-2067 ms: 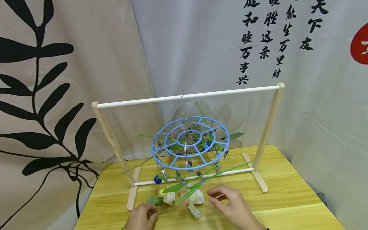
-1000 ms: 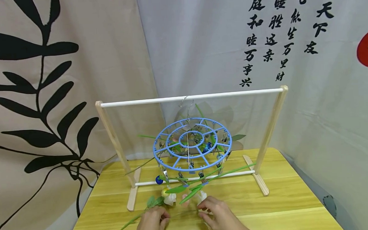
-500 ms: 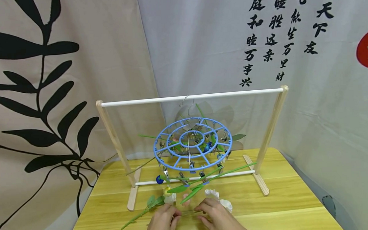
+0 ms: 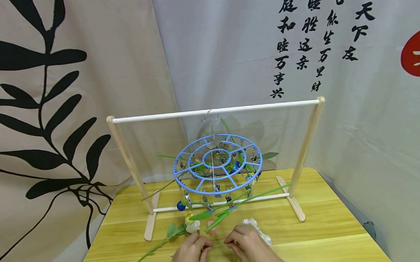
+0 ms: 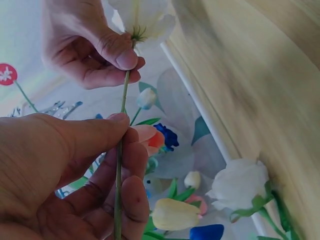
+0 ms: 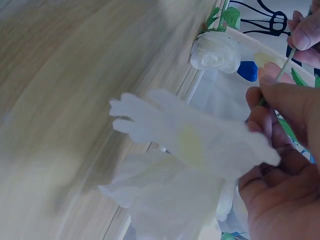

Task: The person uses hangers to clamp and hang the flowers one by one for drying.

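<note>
Both hands hold one white flower with frilly petals (image 6: 195,140) by its thin green stem (image 5: 118,195). My left hand (image 4: 191,252) pinches the stem lower down, between thumb and fingers. With thumb and fingertips, my right hand (image 4: 251,246) grips it just under the flower head, and the petals (image 4: 258,232) show beyond its knuckles in the head view. A white rose (image 4: 192,225) lies on the table in front of the hands, its leafy stem (image 4: 155,249) pointing to the near left.
A blue round clip hanger (image 4: 217,193) hangs from the white bar (image 4: 161,115) of a wooden stand beyond the hands. Several artificial flowers, one a blue flower (image 4: 180,205), hang from its clips. Green stems (image 4: 264,195) stick out low toward the front right. Cloth hangs behind the table (image 4: 324,227).
The right hand has come in from the right and taken the white flower's stem. Its head has swung from between the hands to the right, and the left hand has moved right.
</note>
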Motion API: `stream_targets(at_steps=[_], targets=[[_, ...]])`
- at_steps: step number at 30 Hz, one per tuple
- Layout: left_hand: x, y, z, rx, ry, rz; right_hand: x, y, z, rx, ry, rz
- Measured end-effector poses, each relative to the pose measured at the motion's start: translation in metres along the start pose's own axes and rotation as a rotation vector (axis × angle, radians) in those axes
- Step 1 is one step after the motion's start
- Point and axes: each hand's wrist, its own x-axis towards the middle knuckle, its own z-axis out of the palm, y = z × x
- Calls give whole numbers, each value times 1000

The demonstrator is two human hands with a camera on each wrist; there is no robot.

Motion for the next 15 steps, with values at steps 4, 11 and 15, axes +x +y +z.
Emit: stream_targets(at_steps=[4,11,15], targets=[[-1,3,-2,56,40,31,1,0,-3,15,3,14],[0,11,-14,173,278,117,2,0,-14,26,9,70],[3,14,-24,140,484,173,0,3,-24,46,42,117]])
